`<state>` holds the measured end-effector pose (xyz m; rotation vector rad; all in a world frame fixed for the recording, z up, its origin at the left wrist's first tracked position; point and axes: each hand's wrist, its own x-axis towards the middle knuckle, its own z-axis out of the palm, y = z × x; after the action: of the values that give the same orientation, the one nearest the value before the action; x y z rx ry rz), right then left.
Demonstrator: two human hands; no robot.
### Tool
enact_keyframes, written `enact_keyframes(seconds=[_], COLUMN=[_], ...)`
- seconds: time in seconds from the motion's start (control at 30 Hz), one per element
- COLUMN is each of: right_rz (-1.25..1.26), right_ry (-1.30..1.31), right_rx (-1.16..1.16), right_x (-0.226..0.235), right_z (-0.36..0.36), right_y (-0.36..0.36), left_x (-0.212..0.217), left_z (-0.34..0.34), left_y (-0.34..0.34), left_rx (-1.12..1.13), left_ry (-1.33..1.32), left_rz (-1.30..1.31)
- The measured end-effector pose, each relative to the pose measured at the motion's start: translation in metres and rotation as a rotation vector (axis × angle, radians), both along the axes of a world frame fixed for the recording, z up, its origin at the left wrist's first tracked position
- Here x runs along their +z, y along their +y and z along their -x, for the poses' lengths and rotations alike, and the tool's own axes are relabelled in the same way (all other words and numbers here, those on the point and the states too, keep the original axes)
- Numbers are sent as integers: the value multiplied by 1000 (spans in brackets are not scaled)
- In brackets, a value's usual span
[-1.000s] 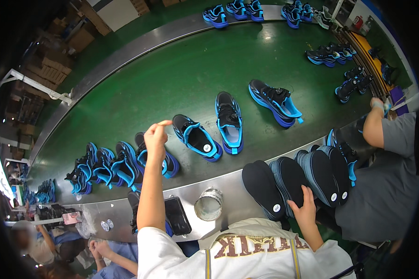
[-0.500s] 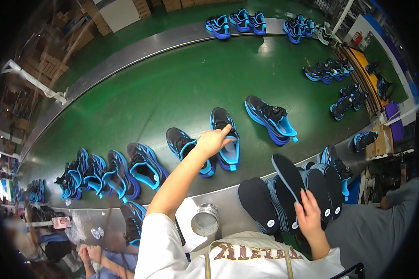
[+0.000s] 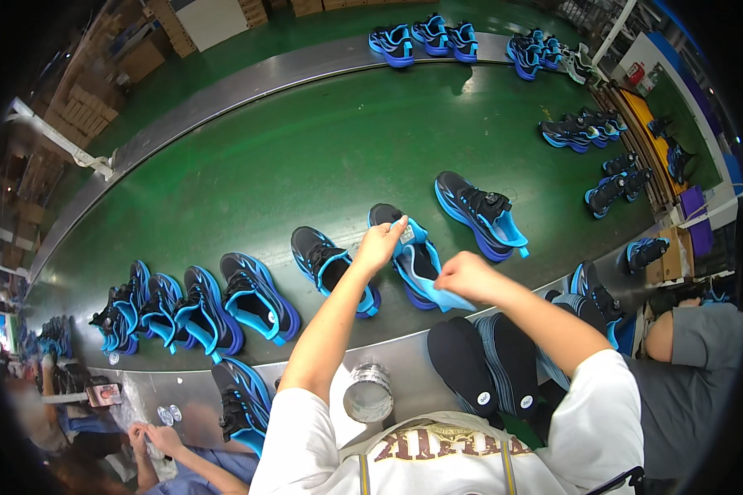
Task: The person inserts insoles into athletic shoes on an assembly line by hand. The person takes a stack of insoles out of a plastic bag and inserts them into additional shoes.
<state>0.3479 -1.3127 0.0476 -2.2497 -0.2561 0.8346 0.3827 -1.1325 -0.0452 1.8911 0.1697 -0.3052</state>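
Note:
My left hand point(image 3: 381, 246) is closed on the tongue of a black and blue sneaker point(image 3: 418, 264), pulling it up so that a pale label on it shows. The sneaker stands on the green table, its opening toward me. My right hand point(image 3: 469, 278) pinches a light-blue insole point(image 3: 444, 295) at the heel of this shoe; its front part runs into the opening, where the shoe hides it. To the left stands a similar sneaker point(image 3: 314, 252), and to the right another sneaker point(image 3: 462, 206) with a dial on top.
Stacks of black insoles point(image 3: 462, 355) lie at the near edge, partly under my right arm. A round tin point(image 3: 368, 394) stands near my body. More sneakers point(image 3: 252, 289) line the left, with others at the far side. Other people sit at both sides.
My right hand has brought the insole from above the stacks over to the sneaker. My left hand has gone from resting at the shoe's opening to gripping its tongue, and the shoe has shifted slightly.

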Motion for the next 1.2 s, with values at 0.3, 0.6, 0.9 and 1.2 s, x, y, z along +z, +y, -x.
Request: enact_keyframes(seconds=[0.3, 0.6, 0.9, 1.2], right_rz=[193, 340, 460, 569], right_ry=[93, -301, -726, -525], right_rx=[248, 200, 231, 495], right_x=[-4, -66, -47, -78], right_z=[-11, 2, 28, 11], right_y=[10, 33, 35, 49], left_x=[7, 10, 1, -9], left_z=[9, 15, 19, 21], left_y=[-4, -7, -3, -4], left_rx=[42, 5, 68, 119], left_ry=[-42, -91, -85, -25], left_rz=[-157, -44, -36, 57])
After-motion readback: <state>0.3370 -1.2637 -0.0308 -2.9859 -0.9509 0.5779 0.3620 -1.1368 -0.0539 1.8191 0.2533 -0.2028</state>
